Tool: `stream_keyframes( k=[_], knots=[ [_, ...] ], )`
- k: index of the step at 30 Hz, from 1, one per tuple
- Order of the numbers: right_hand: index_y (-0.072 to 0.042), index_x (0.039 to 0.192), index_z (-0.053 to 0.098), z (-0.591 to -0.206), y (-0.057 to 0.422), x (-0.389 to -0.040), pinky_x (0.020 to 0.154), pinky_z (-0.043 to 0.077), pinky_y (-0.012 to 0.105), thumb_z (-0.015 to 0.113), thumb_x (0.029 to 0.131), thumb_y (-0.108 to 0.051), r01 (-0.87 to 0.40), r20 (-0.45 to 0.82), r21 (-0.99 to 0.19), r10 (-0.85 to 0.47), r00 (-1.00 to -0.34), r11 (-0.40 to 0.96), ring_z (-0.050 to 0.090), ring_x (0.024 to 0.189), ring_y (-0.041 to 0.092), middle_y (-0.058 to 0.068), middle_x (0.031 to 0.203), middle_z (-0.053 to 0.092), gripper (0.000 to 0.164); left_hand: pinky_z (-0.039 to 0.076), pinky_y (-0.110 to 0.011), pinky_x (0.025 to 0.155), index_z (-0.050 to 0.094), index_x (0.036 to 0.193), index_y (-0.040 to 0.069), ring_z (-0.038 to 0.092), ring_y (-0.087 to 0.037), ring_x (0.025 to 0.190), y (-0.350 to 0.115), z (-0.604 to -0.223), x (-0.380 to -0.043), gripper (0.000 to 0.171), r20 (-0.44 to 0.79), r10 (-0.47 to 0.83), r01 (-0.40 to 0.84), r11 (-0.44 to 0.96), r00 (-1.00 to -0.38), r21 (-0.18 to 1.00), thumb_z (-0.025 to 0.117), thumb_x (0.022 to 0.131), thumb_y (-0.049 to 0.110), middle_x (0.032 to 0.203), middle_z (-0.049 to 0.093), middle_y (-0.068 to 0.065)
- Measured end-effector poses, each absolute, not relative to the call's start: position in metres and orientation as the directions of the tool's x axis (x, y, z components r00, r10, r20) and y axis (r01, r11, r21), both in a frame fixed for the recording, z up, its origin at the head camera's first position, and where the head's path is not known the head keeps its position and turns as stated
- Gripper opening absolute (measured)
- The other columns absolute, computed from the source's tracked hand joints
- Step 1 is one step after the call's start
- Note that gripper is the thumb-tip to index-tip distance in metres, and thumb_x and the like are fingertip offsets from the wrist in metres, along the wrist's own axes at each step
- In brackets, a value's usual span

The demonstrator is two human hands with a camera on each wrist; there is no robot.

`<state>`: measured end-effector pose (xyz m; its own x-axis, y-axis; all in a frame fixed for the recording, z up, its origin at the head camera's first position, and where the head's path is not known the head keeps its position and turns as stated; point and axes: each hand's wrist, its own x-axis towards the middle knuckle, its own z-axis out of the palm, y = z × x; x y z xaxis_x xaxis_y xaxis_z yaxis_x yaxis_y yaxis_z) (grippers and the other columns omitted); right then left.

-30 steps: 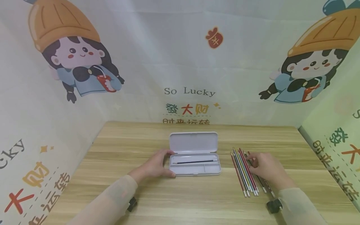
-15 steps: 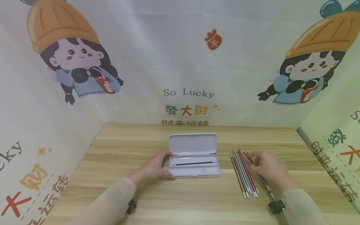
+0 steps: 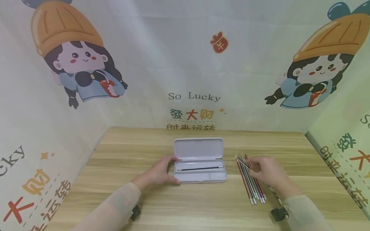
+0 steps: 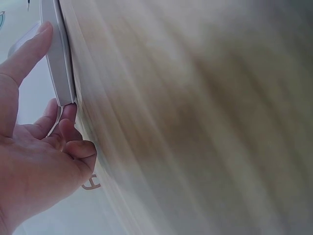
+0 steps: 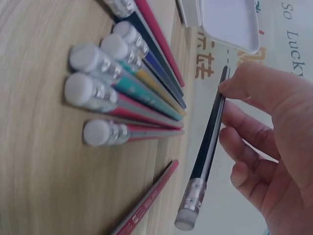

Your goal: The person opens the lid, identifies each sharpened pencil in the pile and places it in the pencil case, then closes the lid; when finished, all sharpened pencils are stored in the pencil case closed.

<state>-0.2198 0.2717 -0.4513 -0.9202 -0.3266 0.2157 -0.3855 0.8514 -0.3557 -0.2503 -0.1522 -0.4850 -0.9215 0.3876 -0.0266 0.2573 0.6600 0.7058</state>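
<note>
An open white pencil case [image 3: 190, 176] lies on the table with its lid tipped back. One dark pencil [image 3: 199, 168] rests in its long rear compartment. My left hand [image 3: 157, 171] grips the case's left end, thumb at the front corner and fingers at the back. Between thumb and fingers, my right hand [image 3: 267, 173] pinches a dark pencil with a white eraser [image 5: 208, 142]. That pencil is raised off the table, its tip pointing toward the case. Below and left of this hand lies a bunch of coloured pencils [image 3: 251, 186], erasers toward me.
A red pencil [image 5: 146, 200] lies apart from the bunch, on its right side. The wooden table [image 3: 130, 141] ends at a printed cloth backdrop [image 3: 144, 64], with more cloth at both sides. A small black box [image 3: 278, 214] sits at my right wrist.
My right hand has picked a dark pencil up from the right of the bunch and moved it left over the other pencils. The left hand stays at the case.
</note>
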Motion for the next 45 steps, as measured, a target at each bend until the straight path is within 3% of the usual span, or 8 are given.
stream_keyframes(
  k=[6, 12, 25, 32, 41, 45],
  knots=[
    [-0.016, 0.103, 0.079, -0.455, 0.265, -0.221, 0.058, 0.047, 0.020, 0.079, 0.079, -0.007, -0.464, 0.269, -0.356, -0.386, -0.882, 0.811, 0.053, 0.065, 0.001, -0.016, 0.075, 0.064, 0.026, 0.036, -0.056, 0.122, 0.056, 0.138, 0.007, 0.049, -0.038, 0.138, -0.153, -0.486, -0.250, 0.088, -0.025, 0.389, 0.259, 0.658, -0.921, 0.707, 0.099, 0.063, 0.026, 0.143, 0.056, -0.017],
    [-0.014, 0.101, 0.080, -0.459, 0.257, -0.223, 0.066, 0.056, 0.025, 0.082, 0.078, -0.004, -0.562, 0.315, -0.354, -0.470, -0.825, 0.748, 0.063, 0.073, 0.004, -0.013, 0.079, 0.069, 0.025, 0.035, -0.056, 0.122, 0.055, 0.138, 0.008, 0.049, -0.038, 0.139, -0.153, -0.485, -0.249, 0.088, -0.033, 0.383, 0.247, 0.657, -0.923, 0.713, 0.098, 0.064, 0.025, 0.144, 0.056, -0.017],
    [-0.015, 0.098, 0.080, -0.458, 0.224, -0.229, 0.069, 0.058, 0.025, 0.083, 0.079, -0.006, -0.597, 0.280, -0.391, -0.527, -0.803, 0.701, 0.064, 0.077, 0.005, -0.010, 0.085, 0.073, 0.021, 0.035, -0.057, 0.122, 0.055, 0.139, 0.007, 0.049, -0.039, 0.139, -0.153, -0.481, -0.247, 0.088, -0.032, 0.388, 0.249, 0.651, -0.921, 0.717, 0.098, 0.064, 0.025, 0.144, 0.056, -0.018],
    [-0.015, 0.097, 0.080, -0.459, 0.203, -0.238, 0.080, 0.062, 0.033, 0.081, 0.083, -0.006, -0.638, 0.281, -0.385, -0.574, -0.769, 0.667, 0.072, 0.088, 0.012, -0.003, 0.097, 0.078, 0.017, 0.034, -0.057, 0.123, 0.054, 0.139, 0.005, 0.048, -0.039, 0.139, -0.153, -0.481, -0.247, 0.087, -0.029, 0.399, 0.256, 0.641, -0.917, 0.723, 0.098, 0.065, 0.023, 0.145, 0.055, -0.019],
    [-0.014, 0.096, 0.079, -0.458, 0.187, -0.249, 0.075, 0.058, 0.027, 0.078, 0.081, -0.003, -0.687, 0.290, -0.386, -0.626, -0.724, 0.616, 0.067, 0.082, 0.010, -0.005, 0.090, 0.075, 0.019, 0.035, -0.056, 0.123, 0.054, 0.139, 0.005, 0.049, -0.038, 0.139, -0.153, -0.483, -0.249, 0.087, -0.025, 0.394, 0.254, 0.638, -0.919, 0.727, 0.098, 0.065, 0.022, 0.143, 0.056, -0.017],
    [-0.017, 0.097, 0.080, -0.457, 0.181, -0.253, 0.072, 0.054, 0.024, 0.078, 0.082, -0.007, -0.672, 0.263, -0.369, -0.621, -0.738, 0.642, 0.063, 0.080, 0.008, -0.008, 0.090, 0.073, 0.018, 0.035, -0.056, 0.123, 0.054, 0.139, 0.005, 0.049, -0.038, 0.139, -0.153, -0.483, -0.248, 0.087, -0.026, 0.393, 0.252, 0.638, -0.919, 0.728, 0.098, 0.065, 0.022, 0.143, 0.056, -0.018]
  ],
)
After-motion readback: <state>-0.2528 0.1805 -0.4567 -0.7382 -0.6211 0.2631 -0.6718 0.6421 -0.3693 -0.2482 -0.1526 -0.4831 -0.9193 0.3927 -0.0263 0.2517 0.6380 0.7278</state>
